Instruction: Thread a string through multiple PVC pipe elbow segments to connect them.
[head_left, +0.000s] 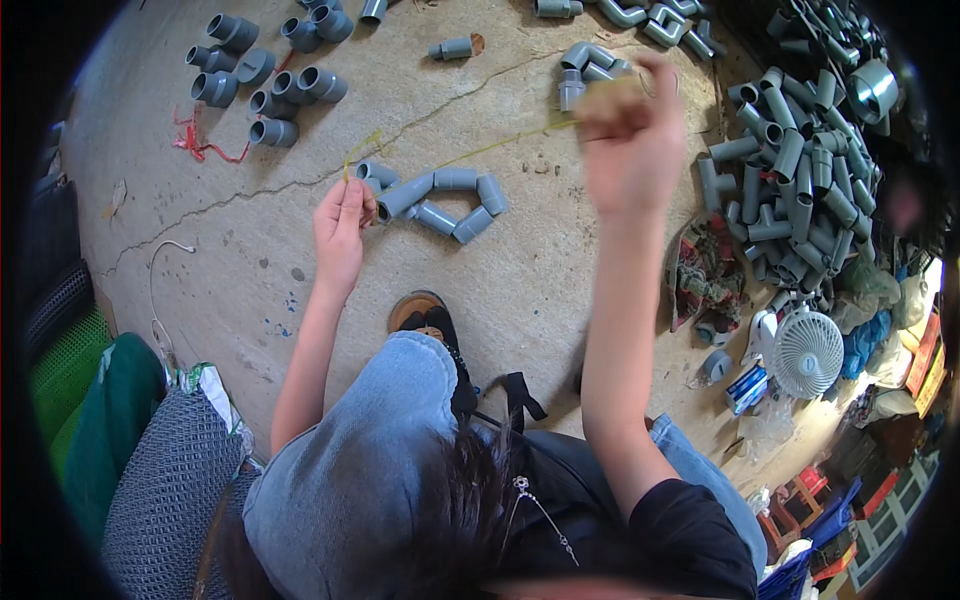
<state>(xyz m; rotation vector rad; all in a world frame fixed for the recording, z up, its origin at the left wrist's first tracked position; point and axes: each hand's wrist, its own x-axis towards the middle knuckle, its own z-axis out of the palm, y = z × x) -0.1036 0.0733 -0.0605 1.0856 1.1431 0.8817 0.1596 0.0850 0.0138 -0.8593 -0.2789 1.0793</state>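
Observation:
A thin yellow string (505,139) stretches taut between my two hands. My left hand (341,232) pinches it between thumb and fingers, and a loose end sticks up above the fingertips. Against those fingers is a loop of grey plastic pipe elbows (456,180); whether the string passes through it I cannot make out. Raised at the right, my right hand (632,135) is closed on the other end of the string and smeared by motion. Behind it on the floor is another cluster of grey elbows (573,88).
Grey pipe couplings (322,84) stand at the far left near a red string (205,150). A large heap of grey fittings (790,160) fills the right side, with a white fan (808,352) nearer me. Rolled wire mesh (165,480) lies at the left.

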